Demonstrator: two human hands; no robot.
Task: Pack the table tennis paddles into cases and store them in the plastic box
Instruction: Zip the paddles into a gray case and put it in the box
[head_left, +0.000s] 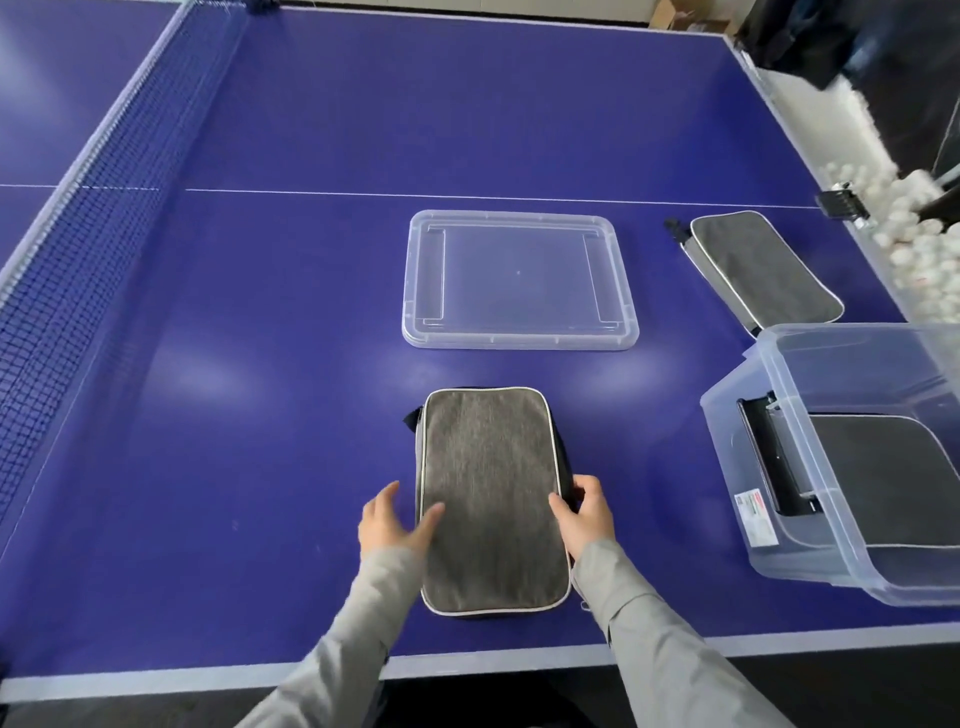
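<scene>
A grey paddle case (491, 483) with white piping lies flat near the front edge of the blue table. My left hand (392, 522) lies at its left edge with straight fingers, the thumb touching the fabric. My right hand (584, 514) grips the case's right edge, fingers curled round the side. A second grey case (763, 270) rests at the far right. The clear plastic box (810, 540) stands at the right with another case (883, 478) inside it. No bare paddle shows.
The box's clear lid (519, 280) lies flat in the middle of the table. The net (98, 192) runs along the left. A trough of white balls (914, 249) lines the table's right edge. The table's front edge is just below my forearms.
</scene>
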